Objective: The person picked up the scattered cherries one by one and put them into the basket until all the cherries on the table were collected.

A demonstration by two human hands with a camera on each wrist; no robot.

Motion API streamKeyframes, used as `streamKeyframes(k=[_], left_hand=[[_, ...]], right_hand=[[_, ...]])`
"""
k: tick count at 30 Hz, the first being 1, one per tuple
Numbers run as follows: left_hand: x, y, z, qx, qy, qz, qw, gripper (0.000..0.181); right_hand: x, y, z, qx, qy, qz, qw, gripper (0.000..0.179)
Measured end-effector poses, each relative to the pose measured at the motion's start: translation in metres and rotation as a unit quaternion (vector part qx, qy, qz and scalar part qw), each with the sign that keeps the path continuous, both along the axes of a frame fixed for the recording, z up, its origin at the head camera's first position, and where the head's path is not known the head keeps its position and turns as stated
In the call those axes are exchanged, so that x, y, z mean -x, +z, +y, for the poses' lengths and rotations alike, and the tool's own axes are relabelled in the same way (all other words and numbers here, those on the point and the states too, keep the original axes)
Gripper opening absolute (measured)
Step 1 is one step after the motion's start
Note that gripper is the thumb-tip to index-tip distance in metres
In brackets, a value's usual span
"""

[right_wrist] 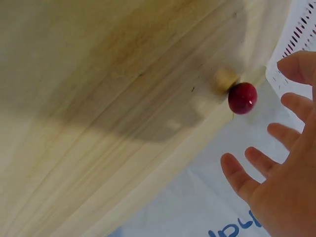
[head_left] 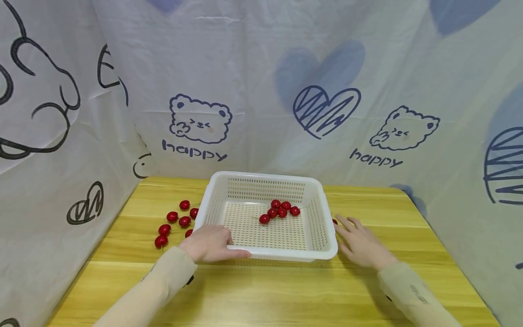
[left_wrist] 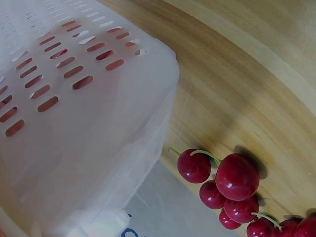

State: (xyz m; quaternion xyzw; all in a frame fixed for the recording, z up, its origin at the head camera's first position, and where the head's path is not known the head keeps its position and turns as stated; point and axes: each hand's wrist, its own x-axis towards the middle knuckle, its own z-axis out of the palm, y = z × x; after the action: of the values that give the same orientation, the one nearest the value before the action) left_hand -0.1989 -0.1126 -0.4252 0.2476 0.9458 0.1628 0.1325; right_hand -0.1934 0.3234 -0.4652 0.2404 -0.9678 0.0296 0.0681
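Observation:
A white plastic basket [head_left: 282, 255] with slotted walls stands mid-table, and several red cherries [head_left: 264, 219] lie together inside it. My left hand [head_left: 212, 244] grips its near left corner, thumb along the front rim. In the left wrist view the basket wall [left_wrist: 113, 98] fills the upper left, and reddish patches show through its slots. Right of the basket, my right hand [head_left: 365, 245] has its fingers spread, with nothing held. One cherry [right_wrist: 242, 98] lies on the table just off those fingertips; in the head view it is mostly hidden by the hand and rim.
Several loose cherries [head_left: 172, 216] with thin green stems lie on the wooden table [head_left: 261, 295] left of the basket. A printed white cloth [head_left: 257, 136] hangs behind the table, and more of it hangs along both sides.

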Motion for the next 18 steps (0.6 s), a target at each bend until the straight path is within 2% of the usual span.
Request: streamKeyframes(k=[10, 18], left_hand=[[-0.0003, -0.001, 0.0002, -0.001, 0.0, -0.002, 1.0, 0.061], [0.0001, 0.0004, -0.0007, -0.005, -0.005, -0.003, 1.0, 0.062]], right_hand=[[0.0055, -0.0064, -0.0018, -0.003, 0.02, -0.036, 0.9991, 0.052], [0.0078, -0.0082, -0.0002, -0.006, 0.022, -0.03, 0.9993, 0.05]])
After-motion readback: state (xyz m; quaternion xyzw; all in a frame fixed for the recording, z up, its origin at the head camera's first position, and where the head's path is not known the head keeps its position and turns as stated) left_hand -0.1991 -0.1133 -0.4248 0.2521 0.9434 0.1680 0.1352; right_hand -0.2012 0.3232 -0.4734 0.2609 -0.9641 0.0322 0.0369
